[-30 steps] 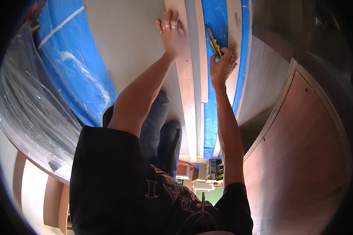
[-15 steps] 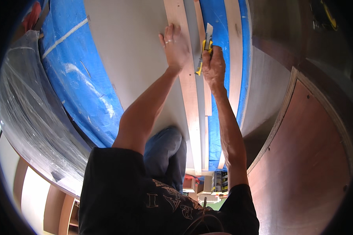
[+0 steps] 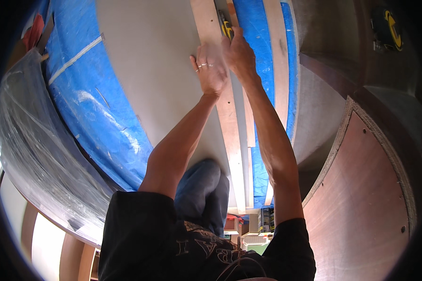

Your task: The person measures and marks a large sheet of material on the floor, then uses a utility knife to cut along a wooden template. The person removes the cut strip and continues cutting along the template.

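Observation:
A long pale wooden strip (image 3: 230,126) with holes in it lies on a large grey sheet (image 3: 150,56). My left hand (image 3: 212,70), with rings on its fingers, presses on the strip, fingers stretched out and slightly blurred. My right hand (image 3: 240,54) is wrapped round a yellow and black utility knife (image 3: 226,29), just right of the left hand and close to it. The knife points away from me along the strip's right edge, over the narrow grey band beside it. Whether its blade touches the sheet I cannot tell.
Blue tarp (image 3: 94,103) spreads under the sheet on both sides. Another wooden strip (image 3: 279,56) lies to the right. Clear plastic film (image 3: 42,154) covers something at left. A reddish-brown wooden panel (image 3: 361,196) stands at right. My bent knee (image 3: 199,182) is on the near side.
My right hand has moved away from me and leftward, bringing the knife from above the strips to the wooden strip's right edge. My left hand stays on the strip, its fingers slightly nearer me.

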A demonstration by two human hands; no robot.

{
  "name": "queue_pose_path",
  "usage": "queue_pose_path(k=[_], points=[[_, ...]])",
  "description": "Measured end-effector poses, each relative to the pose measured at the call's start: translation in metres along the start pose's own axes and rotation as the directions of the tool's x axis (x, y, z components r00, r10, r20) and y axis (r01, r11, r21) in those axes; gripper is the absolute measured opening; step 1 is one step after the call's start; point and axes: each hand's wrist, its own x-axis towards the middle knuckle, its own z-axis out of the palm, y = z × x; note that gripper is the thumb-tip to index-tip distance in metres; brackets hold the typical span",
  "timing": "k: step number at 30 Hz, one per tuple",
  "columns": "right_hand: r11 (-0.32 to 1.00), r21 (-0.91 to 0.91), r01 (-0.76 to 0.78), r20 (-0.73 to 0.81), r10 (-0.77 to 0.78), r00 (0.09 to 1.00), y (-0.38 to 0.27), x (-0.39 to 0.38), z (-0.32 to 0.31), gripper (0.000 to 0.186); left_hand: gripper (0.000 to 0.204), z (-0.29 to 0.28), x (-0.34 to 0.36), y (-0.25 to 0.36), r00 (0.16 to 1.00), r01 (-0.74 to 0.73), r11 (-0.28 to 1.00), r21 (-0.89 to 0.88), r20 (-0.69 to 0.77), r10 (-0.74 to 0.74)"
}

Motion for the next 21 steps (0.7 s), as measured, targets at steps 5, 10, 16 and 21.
queue_pose_path(k=[5, 10, 16, 21], points=[[0.990, -0.063, 0.128, -0.075, -0.133, 0.988, -0.004, 0.001, 0.001, 0.039, 0.043, -0.003, 0.002, 0.002, 1.000, 0.000, 1.000, -0.025, -0.013, -0.001], [0.931, -0.326, 0.162, 0.130, -0.126, 0.983, -0.019, 0.003, -0.013, 0.037, 0.044, -0.004, 0.002, 0.004, 1.000, 0.019, 1.000, -0.022, 0.008, -0.019], [0.875, -0.439, 0.202, 0.231, -0.108, 0.967, -0.027, 0.013, -0.012, 0.041, 0.058, -0.005, 0.000, 0.000, 0.996, 0.034, 0.999, -0.021, 0.077, -0.033], [0.979, -0.202, 0.004, 0.283, 0.054, 0.958, -0.018, 0.040, -0.003, 0.046, 0.054, 0.001, -0.001, -0.004, 1.000, -0.014, 1.000, -0.004, 0.010, 0.014]])
